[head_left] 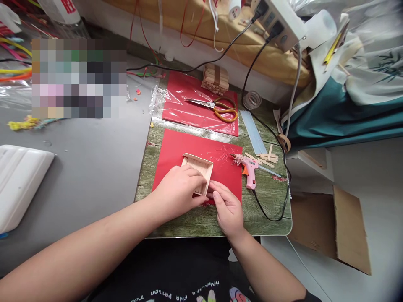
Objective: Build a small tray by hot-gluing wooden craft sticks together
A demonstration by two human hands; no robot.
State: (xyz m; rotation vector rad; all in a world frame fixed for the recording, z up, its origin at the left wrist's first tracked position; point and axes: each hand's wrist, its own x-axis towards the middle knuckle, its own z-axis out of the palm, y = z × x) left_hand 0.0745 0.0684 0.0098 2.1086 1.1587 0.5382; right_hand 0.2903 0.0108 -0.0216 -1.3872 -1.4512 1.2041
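A small open box of pale wooden craft sticks (204, 167) rests on a red sheet (170, 151), with raised edges at its far and right sides. My left hand (181, 186) lies over its near left part, closed on it, fingers inside and thumb at the near edge. At the box's lower right corner is my right hand (228, 205), thumb and fingers pressed together; whatever they pinch is hidden. A pink hot glue gun (251, 171) lies to the right on its side, thin glue strings around its nozzle.
Beyond are orange-handled scissors (217, 106) on a plastic-wrapped red pack (189, 90) and a bundle of craft sticks (215, 79). Blue-white glue sticks (253, 132) and loose craft sticks (267, 157) lie right. A black cord (287, 184) loops along the table edge; a white case (25, 180) sits left.
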